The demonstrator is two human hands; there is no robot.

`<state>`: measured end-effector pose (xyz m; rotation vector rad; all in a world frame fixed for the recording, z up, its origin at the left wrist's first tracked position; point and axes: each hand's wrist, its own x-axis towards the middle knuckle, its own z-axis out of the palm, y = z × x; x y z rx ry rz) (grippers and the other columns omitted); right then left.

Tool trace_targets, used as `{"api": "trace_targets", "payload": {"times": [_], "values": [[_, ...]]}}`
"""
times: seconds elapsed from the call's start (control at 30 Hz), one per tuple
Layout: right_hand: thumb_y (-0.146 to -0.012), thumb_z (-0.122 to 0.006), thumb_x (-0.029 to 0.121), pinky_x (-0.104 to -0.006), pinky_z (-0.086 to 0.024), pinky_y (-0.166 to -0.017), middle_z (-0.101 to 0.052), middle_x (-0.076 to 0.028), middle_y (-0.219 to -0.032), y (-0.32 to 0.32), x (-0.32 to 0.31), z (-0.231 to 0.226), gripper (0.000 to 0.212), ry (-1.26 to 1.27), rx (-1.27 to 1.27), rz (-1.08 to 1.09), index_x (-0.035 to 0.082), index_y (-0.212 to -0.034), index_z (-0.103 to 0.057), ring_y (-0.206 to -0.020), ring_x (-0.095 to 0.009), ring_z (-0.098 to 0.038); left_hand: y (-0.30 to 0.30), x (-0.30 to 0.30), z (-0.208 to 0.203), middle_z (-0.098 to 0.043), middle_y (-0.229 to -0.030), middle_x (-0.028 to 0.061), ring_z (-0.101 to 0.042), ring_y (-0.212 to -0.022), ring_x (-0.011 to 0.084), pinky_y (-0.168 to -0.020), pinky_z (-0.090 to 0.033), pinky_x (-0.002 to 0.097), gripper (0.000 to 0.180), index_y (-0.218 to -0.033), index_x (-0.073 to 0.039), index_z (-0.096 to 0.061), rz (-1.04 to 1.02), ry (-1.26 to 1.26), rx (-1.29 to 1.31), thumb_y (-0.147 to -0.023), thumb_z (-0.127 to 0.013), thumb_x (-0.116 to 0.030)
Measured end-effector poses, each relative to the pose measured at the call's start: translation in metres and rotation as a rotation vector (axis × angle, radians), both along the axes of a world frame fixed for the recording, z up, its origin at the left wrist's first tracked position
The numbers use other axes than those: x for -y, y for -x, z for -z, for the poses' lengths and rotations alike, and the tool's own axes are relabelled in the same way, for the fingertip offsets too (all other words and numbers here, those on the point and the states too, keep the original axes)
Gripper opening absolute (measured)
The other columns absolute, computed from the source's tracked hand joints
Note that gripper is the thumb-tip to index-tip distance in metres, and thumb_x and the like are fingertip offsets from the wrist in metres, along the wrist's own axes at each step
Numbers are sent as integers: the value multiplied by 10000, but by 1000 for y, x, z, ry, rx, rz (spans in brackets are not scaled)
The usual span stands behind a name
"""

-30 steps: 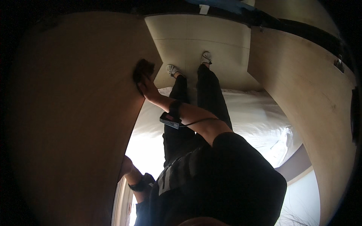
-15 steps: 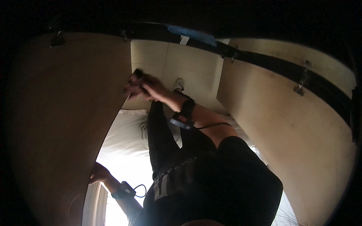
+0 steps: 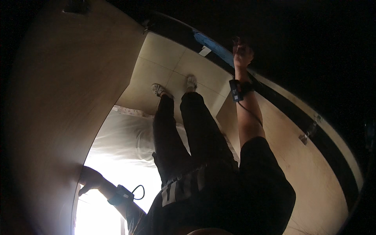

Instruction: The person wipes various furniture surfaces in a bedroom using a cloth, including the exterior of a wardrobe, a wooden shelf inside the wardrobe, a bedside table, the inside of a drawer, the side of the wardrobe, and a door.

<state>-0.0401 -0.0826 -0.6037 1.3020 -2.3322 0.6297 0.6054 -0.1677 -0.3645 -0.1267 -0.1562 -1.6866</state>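
Observation:
At the lower left, my left hand (image 3: 92, 180) is at the edge of the wooden door panel (image 3: 78, 98), thumb bent; its fingertips pass out of sight at the panel. My right arm stretches upward, and my right hand (image 3: 243, 56) is in the dark space past the black frame edge (image 3: 274, 98). Shadow covers its fingers, so whether it holds anything cannot be seen. Near that hand, a blue strip (image 3: 213, 45) runs along the frame. A small dark device (image 3: 236, 91) with a cable is strapped to my right wrist, and a similar device (image 3: 125, 192) to my left.
Another wooden panel (image 3: 301, 168) stands open on the right, with a metal hinge (image 3: 307, 133). A white tab (image 3: 204, 51) sticks out by the blue strip. Below are floor tiles (image 3: 156, 58), my light shoes (image 3: 191, 82) and a pale sheet-covered surface (image 3: 125, 135).
My right hand has moved from beside the left panel's edge up and right into the dark space. My left hand stays at the panel. The view has tilted and both shoes now show.

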Motion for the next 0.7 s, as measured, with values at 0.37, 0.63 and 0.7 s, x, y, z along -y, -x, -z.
{"api": "trace_targets", "payload": {"times": [0.37,0.63,0.7], "values": [[-715,-586,-17,-500,-383,-866,-418,-132,-1230,-104,29,53,441,-303,391,-555,151,-1122,-557,-1081,-386,-392,-31,-11,81,-482,-1222,112,-431,-1143,175,-981,-333,240,830,-1203,67,-428,-1026,-448,317,-633,-757,-438],[-855,-581,244,-426,-456,-818,-567,-196,-1097,-68,43,224,416,-250,837,-123,34,-1207,-508,-992,-331,-546,-89,2,212,-538,-1035,0,-429,-1005,96,-884,-344,204,727,-1046,-17,-511,-1041,-632,1019,-588,-763,-522],[-856,-585,364,-418,-446,-858,-571,-217,-1096,-88,80,264,530,-191,998,-78,-4,-1223,-484,-1046,-350,-530,-101,-14,195,-540,-1033,0,-432,-1001,98,-883,-345,206,718,-1044,-17,-514,-1104,-581,1209,-593,-758,-521]]}}
